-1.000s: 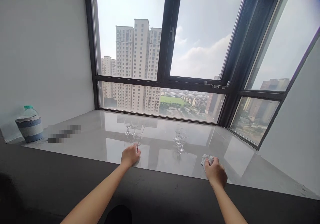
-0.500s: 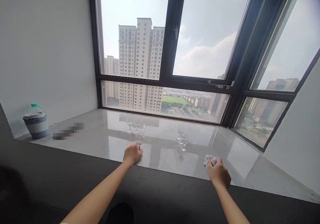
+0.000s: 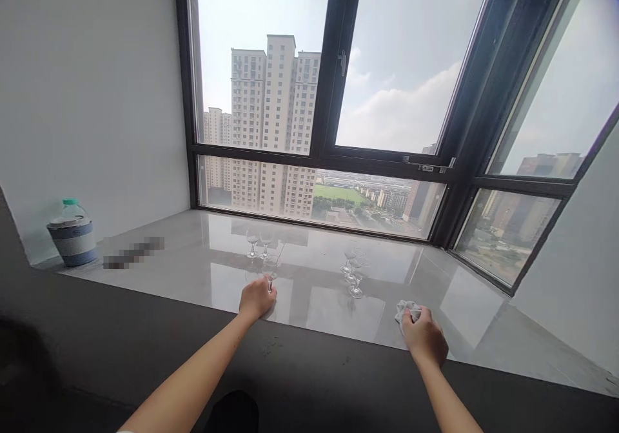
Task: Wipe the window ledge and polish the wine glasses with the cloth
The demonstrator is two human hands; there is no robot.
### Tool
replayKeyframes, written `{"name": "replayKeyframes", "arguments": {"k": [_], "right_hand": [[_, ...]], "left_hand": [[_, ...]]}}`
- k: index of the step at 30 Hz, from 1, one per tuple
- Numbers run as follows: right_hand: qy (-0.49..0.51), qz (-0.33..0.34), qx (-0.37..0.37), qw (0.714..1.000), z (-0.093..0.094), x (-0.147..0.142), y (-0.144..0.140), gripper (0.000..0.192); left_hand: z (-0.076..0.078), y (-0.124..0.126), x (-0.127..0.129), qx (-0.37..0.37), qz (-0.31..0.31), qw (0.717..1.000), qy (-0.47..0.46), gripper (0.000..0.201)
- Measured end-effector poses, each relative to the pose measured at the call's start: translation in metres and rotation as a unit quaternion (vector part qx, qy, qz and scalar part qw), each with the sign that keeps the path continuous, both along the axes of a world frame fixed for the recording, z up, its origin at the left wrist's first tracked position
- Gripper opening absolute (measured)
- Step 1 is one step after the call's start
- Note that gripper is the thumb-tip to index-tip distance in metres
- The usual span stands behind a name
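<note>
Head view: stemmed glass (image 3: 271, 268) near the sill's (image 3: 186, 275) front edge
Left hand (image 3: 258, 299) grasps its stem; right hand (image 3: 426, 337) clutches a crumpled cloth (image 3: 407, 311). A wide sweep with the cloth could topple the clustered glasses (image 3: 356, 284) between the hands.

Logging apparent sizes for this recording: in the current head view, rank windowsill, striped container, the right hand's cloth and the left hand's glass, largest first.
1. Windowsill
2. Striped container
Last, unranked: cloth and glass; they look close in size, each partly covered.

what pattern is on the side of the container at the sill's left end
Horizontal bands: the container runs blue, pale, blue downward, shown in the head view.
</note>
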State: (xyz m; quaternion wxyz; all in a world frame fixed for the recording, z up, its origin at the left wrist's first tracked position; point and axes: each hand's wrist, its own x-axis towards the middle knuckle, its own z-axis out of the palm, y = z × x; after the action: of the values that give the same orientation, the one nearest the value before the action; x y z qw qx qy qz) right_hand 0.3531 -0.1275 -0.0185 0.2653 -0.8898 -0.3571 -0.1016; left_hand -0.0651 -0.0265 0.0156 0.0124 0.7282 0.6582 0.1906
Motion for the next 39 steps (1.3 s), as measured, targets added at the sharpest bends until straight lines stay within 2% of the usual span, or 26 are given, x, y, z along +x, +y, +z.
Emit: {"name": "replayKeyframes", "arguments": {"k": [39], "right_hand": [[0.009, 0.002, 0.007, 1.000, -0.0014, 0.0004, -0.0005, 0.051]], "left_hand": [[-0.0055, 0.0037, -0.0022, 0.006, -0.007, 1.000, 0.004, 0.025]]}}
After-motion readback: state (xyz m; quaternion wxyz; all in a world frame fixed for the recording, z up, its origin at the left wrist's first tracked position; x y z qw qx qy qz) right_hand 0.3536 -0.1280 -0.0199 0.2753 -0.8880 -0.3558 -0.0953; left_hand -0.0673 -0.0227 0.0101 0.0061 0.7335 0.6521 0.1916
